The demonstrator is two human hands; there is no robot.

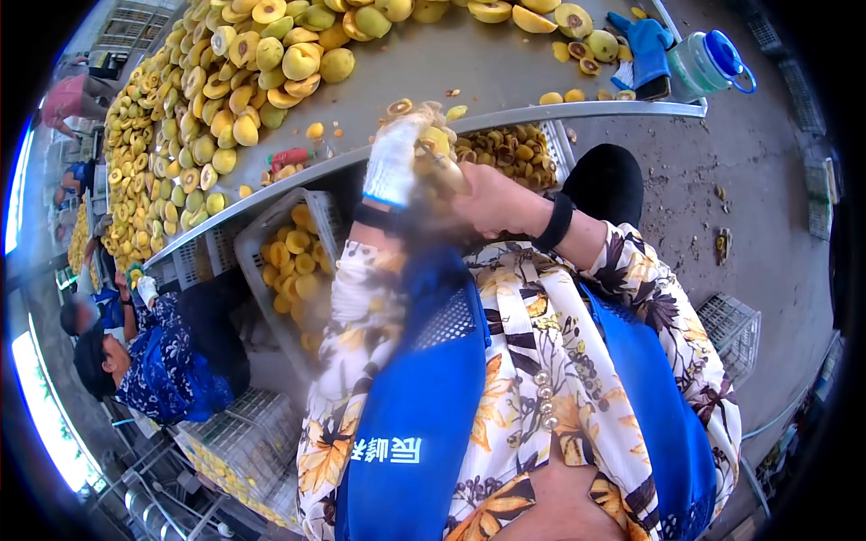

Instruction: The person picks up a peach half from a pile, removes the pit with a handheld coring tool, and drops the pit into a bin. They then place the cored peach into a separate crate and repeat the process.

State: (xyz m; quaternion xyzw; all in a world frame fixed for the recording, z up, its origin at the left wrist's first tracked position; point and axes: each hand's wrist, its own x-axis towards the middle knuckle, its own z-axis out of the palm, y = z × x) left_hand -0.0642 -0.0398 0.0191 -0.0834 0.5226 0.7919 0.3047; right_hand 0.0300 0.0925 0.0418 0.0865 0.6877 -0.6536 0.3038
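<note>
My left hand (397, 162), in a white knitted glove, is closed round a yellow fruit (435, 141) just past the table edge. Close beside it, my bare right hand (496, 200) has its fingers wrapped round a pale object that reaches to the fruit; blur and the fingers hide what it is. Below both hands, partly covered by them, is a crate with cut fruit pieces (514, 153). One cut half (399, 107) lies on the metal table (379, 77) near the glove.
Halved fruit (244, 72) is piled across the table. A blue glove (646, 47) and a bottle (708, 65) are at its right corner, a red object (290, 157) at its front edge. A crate of yellow halves (293, 257) stands at left. A co-worker (171, 356) sits beyond.
</note>
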